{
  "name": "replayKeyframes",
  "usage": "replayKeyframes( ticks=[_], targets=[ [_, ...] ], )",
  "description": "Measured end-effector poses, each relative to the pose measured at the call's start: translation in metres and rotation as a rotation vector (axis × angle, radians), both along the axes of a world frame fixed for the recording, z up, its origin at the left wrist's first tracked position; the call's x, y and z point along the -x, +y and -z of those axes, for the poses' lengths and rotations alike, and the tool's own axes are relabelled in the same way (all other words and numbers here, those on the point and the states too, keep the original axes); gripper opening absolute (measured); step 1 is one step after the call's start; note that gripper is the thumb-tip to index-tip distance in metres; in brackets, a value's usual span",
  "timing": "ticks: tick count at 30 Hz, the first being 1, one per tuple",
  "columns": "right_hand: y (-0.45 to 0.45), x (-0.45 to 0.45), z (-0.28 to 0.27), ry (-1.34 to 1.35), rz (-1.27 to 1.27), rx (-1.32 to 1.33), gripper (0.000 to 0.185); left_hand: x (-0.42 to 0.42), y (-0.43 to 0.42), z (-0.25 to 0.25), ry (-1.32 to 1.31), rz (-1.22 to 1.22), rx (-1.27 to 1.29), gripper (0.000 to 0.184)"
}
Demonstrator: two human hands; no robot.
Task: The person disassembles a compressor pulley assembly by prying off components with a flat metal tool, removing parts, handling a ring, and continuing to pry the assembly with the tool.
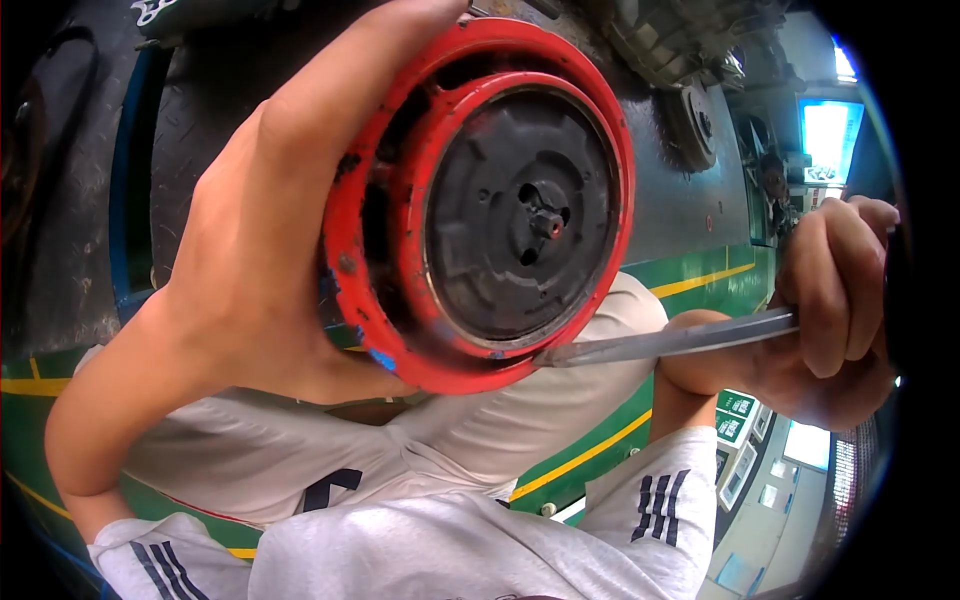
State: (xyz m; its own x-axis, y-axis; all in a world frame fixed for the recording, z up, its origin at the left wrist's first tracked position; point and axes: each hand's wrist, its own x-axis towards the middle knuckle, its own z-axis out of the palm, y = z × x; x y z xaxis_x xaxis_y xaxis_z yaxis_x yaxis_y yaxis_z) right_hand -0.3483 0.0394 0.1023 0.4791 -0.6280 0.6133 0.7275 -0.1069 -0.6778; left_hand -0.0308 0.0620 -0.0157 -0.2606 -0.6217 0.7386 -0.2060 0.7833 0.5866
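Observation:
My left hand (250, 215) is wrapped round the rim of a red round metal housing (405, 230), holding it up in front of my lap. Set in its middle is a dark disc (490, 225) with a small stub shaft and several holes. The red paint is chipped along the edge. In my right hand (835, 295), at the right, the closed fingers grip a flat metal bar (680, 338) with a tapered tip. That tip meets the housing's lower rim; how deep it sits I cannot tell. The bar's other end is hidden in the fist.
Behind the housing lies a dark metal workbench (680, 210). A round metal part (690, 125) and a large cast metal casing (680, 40) rest on it at the back. Below is a green floor (590, 440) with yellow lines. My knees are close under the housing.

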Motion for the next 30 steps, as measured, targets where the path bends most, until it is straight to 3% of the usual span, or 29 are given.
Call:
replayKeyframes(
  ticks=[5,14,29,30],
  targets=[
    [0.006,-0.001,0.002,-0.008,0.009,0.003,0.026,0.008,0.003,-0.003,0.088,0.037,-0.045,0.140],
    [0.016,-0.002,0.002,-0.026,0.018,0.021,0.026,0.006,0.004,-0.005,0.004,-0.045,-0.009,0.136],
    [0.036,-0.006,-0.006,-0.030,0.060,0.056,0.028,0.010,0.000,-0.007,-0.018,0.083,0.086,0.134],
    [0.037,-0.007,-0.005,-0.037,0.064,0.059,0.028,0.008,0.003,-0.009,-0.038,0.006,0.036,0.135]
  ],
)
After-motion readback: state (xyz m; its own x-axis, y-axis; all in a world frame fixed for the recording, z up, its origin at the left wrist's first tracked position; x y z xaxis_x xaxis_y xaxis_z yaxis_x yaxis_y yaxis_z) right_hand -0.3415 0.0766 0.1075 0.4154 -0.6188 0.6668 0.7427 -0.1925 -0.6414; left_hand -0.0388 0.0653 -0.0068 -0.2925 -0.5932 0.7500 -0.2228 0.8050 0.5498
